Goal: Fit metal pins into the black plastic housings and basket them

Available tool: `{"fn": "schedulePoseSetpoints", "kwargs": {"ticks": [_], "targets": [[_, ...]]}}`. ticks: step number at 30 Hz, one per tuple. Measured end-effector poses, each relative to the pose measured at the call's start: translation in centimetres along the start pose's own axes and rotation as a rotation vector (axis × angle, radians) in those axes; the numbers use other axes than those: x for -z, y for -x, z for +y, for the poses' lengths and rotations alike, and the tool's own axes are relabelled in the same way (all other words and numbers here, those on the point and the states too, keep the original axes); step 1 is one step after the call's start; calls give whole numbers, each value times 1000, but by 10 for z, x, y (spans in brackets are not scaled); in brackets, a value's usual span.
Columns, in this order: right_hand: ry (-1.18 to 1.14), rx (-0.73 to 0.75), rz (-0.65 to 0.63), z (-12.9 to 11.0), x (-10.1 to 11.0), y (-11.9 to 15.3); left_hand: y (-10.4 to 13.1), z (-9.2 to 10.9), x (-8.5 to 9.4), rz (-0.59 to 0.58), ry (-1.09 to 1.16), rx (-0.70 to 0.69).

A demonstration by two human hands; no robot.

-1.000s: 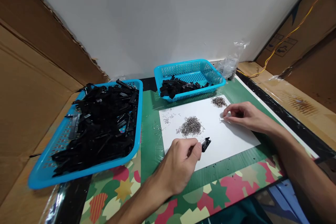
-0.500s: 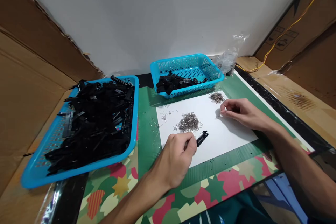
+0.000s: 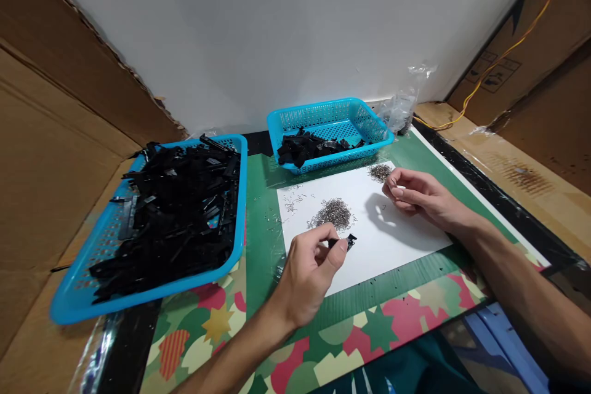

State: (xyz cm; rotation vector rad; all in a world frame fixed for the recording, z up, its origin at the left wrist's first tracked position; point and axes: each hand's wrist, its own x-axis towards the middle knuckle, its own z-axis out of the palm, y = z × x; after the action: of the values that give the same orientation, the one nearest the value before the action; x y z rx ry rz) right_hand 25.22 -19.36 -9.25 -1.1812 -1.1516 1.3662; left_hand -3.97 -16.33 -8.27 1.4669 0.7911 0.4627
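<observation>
My left hand (image 3: 314, 271) pinches a small black part (image 3: 351, 241) between thumb and fingertips, over the white sheet (image 3: 392, 265). Just beyond it lies a larger pile of tiny metal pieces (image 3: 333, 213). To the right, my right hand (image 3: 415, 197) is raised above the sheet with thumb and fingers pressed together; anything between them is too small to make out. A smaller metal pile (image 3: 380, 172) sits near the sheet's far right corner, close to those fingertips. One tiny loose piece (image 3: 384, 207) rests below my right fingers.
A big blue basket (image 3: 244, 197) heaped with black parts stands at the left. Behind the sheet is another blue basket (image 3: 364, 108) with fewer black parts. A clear plastic bag (image 3: 401, 112) leans at its right. Cardboard (image 3: 46, 135) borders the left side.
My right hand has lifted slightly off the sheet, its fingers rearranged. My left hand has turned the black part, which now shows less beyond the fingertips. The view has shifted a little.
</observation>
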Motion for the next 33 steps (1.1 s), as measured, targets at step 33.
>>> {"fn": "schedulePoseSetpoints", "kwargs": {"ticks": [33], "targets": [[-54, -111, -178, 0, -38, -2, -8, 4, 3, 49, 238, -90]]}}
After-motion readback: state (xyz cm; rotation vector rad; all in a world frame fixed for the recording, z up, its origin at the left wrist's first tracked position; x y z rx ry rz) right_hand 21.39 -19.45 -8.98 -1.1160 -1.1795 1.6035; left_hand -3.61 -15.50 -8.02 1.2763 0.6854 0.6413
